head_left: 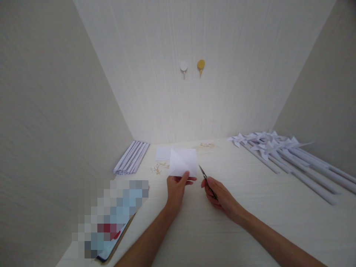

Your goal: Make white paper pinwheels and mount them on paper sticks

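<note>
Head view on my feed: nearest, a partly blurred device (112,247) lies low at left, while the right hand (218,196) grips a pointed metal tool (203,171) just beside the creased paper square (185,157), its near edge pinched by the left hand (178,185)! Beyond, I spot pale scraps (159,168), rolled sticks (132,157) at left, paper pinwheels (268,145) at right, and high on the wall (155,81), a white hook (184,66) and a yellow hook (201,65).

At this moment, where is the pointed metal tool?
In the head view, the tool is below and right of centre, in the right hand, just to the right of the paper held by the left hand.
</note>
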`<state>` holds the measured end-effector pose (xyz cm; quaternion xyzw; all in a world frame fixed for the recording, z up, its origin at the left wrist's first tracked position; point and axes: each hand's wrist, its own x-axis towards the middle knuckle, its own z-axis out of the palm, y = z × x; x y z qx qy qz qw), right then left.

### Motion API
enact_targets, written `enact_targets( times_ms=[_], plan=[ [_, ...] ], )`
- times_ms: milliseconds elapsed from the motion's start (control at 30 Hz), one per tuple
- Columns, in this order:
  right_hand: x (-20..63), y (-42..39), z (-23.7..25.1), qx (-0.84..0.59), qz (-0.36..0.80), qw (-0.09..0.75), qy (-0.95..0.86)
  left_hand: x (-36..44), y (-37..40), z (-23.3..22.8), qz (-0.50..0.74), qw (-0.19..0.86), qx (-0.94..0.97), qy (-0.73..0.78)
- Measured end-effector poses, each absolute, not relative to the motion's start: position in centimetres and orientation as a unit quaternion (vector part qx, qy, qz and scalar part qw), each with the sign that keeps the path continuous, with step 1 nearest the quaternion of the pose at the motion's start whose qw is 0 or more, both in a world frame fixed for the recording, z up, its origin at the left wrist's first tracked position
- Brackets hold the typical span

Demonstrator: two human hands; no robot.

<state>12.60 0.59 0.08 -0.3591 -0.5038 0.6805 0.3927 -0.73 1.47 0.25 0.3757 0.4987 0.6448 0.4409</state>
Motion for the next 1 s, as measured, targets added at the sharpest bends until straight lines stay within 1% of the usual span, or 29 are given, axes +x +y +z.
enact_targets(
  times_ms=[233,367,500,1000],
  plan=[
    [12.5,0.4,-0.35,-0.375,0.625,0.357,-0.584,-0.79,1.48,0.54,0.664,0.441,0.34,0.499],
    [12.52,0.48,-0.57,-0.382,0.595,0.348,-0.615,-0.76,1.4,0.56,0.657,0.461,0.349,0.483],
    [12.61,0.63,-0.7,-0.382,0.591,0.348,-0.619,-0.82,1.5,0.21,0.647,0.482,0.358,0.47],
    [12.53,0.72,-0.66,-0.403,0.571,0.347,-0.625,-0.93,1.69,-0.08,0.655,0.491,0.343,0.462]
  ],
)
